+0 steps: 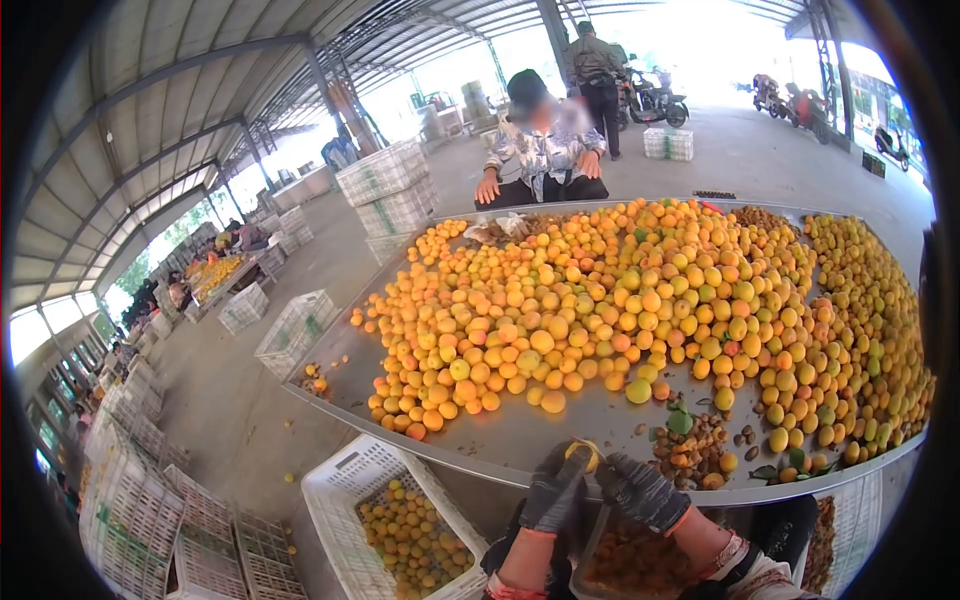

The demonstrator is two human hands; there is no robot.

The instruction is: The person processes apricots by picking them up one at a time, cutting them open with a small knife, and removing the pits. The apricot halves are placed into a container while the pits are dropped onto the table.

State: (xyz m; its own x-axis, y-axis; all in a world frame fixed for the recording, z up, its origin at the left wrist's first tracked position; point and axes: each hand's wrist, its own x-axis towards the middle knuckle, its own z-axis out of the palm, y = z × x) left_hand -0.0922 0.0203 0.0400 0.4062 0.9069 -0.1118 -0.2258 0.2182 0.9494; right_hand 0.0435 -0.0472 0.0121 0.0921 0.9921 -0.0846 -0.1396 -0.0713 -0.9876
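Note:
Just over the near edge of the metal table, my left hand point(552, 492) and my right hand point(646, 492), both in dark gloves, pinch an apricot point(583, 454) between them. The fruit looks partly opened, though the fingers cover much of it. Ahead of my hands a large heap of orange-yellow apricots point(540, 340) covers the table point(480, 440). To the right of my right hand lie a small pile of brown pits and scraps point(690, 455) and a green leaf point(680, 421). A container of brownish-orange pieces point(640, 555) sits below my hands.
A white crate with apricots point(330, 480) stands on the floor to my left. Stacked crates point(385, 190) rise beyond the table's far left corner. Across the table sits a person point(545, 150); another person point(597, 80) stands behind. More crates point(130, 500) line the far left.

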